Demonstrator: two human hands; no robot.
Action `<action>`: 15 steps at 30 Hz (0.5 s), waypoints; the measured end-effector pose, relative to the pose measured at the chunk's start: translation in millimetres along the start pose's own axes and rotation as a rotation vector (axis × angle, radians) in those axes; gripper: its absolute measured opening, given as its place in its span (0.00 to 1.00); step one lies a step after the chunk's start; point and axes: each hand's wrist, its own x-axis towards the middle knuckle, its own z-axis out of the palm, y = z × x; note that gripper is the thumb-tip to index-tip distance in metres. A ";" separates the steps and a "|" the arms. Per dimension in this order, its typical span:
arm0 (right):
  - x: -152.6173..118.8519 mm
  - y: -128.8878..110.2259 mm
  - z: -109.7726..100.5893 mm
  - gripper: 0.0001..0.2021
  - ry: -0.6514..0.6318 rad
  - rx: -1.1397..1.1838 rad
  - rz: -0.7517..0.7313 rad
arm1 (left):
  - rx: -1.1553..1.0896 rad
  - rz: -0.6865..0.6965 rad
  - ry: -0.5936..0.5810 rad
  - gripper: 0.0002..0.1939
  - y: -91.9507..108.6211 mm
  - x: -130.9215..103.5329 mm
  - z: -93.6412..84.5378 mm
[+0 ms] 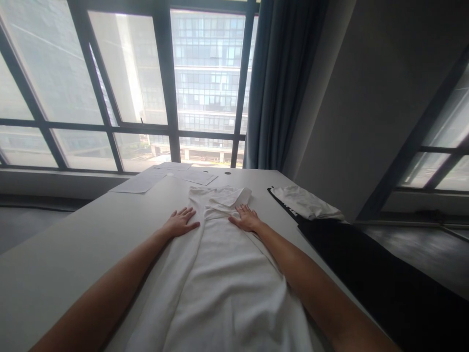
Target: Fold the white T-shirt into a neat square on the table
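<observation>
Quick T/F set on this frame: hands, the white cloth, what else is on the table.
1. Both hands lie flat on the white cloth. True: left hand and right hand rest palm down, fingers spread.
2. The right hand grips a pen. False: it holds nothing.
3. Paper sheets lie at the table's far end near the window. True.
4. A second white cloth lies on a dark cloth to the right. True.
5. The curtain is red. False: it is dark blue.
6. The cloth hangs from a hanger. False: it lies spread on the table.
</observation>
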 end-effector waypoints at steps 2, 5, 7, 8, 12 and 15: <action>-7.0 4.1 3.1 0.43 0.019 -0.008 -0.019 | 0.023 -0.016 -0.040 0.43 5.1 -2.3 -0.8; -18.3 4.0 5.6 0.43 -0.006 -0.028 -0.009 | 0.061 -0.051 -0.071 0.44 17.0 -8.8 0.3; -28.8 2.7 6.7 0.43 -0.023 -0.045 0.005 | 0.079 -0.071 -0.086 0.44 27.2 -17.4 2.8; -35.6 2.3 7.1 0.43 -0.029 -0.052 0.010 | 0.085 -0.078 -0.093 0.43 32.8 -23.4 3.9; -71.6 5.2 3.8 0.43 -0.075 -0.073 0.010 | 0.108 -0.067 -0.123 0.42 55.9 -52.9 -2.9; -96.4 11.9 -10.2 0.47 -0.126 -0.102 -0.041 | 0.149 -0.047 -0.231 0.45 74.4 -65.0 -27.8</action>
